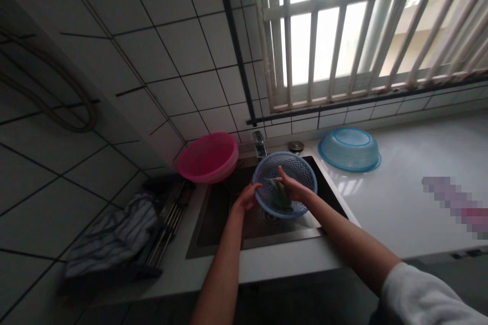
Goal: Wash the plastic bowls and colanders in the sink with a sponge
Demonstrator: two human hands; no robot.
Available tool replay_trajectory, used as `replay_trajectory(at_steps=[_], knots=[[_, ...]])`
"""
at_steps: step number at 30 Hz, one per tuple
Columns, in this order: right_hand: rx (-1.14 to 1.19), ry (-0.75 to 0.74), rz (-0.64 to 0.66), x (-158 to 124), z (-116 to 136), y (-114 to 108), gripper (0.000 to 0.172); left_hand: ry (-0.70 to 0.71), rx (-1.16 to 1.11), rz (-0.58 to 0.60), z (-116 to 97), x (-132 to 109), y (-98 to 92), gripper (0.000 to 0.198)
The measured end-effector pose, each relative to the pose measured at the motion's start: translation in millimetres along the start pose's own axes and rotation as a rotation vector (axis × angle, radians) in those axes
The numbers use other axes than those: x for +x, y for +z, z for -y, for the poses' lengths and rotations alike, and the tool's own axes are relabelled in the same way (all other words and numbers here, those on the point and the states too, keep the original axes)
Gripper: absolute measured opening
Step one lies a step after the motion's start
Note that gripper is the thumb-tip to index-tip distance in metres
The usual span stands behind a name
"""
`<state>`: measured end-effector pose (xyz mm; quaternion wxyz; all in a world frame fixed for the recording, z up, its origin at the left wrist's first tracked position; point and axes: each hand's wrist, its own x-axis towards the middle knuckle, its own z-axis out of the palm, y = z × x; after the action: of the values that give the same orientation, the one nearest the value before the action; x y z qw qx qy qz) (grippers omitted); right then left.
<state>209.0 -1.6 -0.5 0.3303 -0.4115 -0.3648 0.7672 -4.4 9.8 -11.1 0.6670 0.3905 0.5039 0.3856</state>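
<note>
The left hand's (248,197) fingers grasp the blue plastic colander (302,168) by its rim, best kept level above the sink (224,219); the right hand's (293,187) grip the green leaf (281,197), ideally gently.

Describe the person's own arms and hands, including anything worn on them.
The left hand and right hand are ungloved. The right arm wears a pale, plain-looking sleeve ending near the elbow; the left forearm is bare, no sleeve in view.

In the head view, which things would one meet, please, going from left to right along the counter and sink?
Striped cloth, pink basin, blue perforated basket, upturned blue basin, purplish pixelated patch (too blurred to name).
</note>
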Motion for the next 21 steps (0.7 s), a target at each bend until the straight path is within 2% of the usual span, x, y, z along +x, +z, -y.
replay_trajectory(at_steps=[3,5,8,10,12,14,16,19,21], knots=[[0.009,0.071,0.021,-2,-4,6,0.065,-0.013,0.005,-0.010,2,1,6.2,0.037],[-0.017,0.109,0.052,0,-8,9,0.044,0.008,0.012,-0.038,3,2,9.8,0.040],[-0.037,0.096,0.059,6,-13,9,0.010,0.135,0.077,-0.127,0,2,10.8,0.054],[-0.031,0.048,0.011,9,-14,7,0.012,0.158,0.149,-0.198,-2,1,8.5,0.065],[-0.066,0.015,-0.040,11,-15,4,0.017,0.114,0.205,-0.246,-4,1,5.6,0.075],[-0.146,-0.005,-0.042,11,-16,2,0.016,0.096,0.258,-0.292,-6,0,3.6,0.077],[-0.300,-0.043,-0.013,11,-18,0,0.014,0.116,0.323,-0.338,-8,0,3.1,0.073],[-0.624,-0.118,-0.002,13,-26,-2,0.039,0.103,0.442,-0.367,-11,0,3.7,0.067],[-0.804,-0.116,0.004,16,-34,-4,0.046,0.075,0.558,-0.374,-13,-1,4.1,0.064]])
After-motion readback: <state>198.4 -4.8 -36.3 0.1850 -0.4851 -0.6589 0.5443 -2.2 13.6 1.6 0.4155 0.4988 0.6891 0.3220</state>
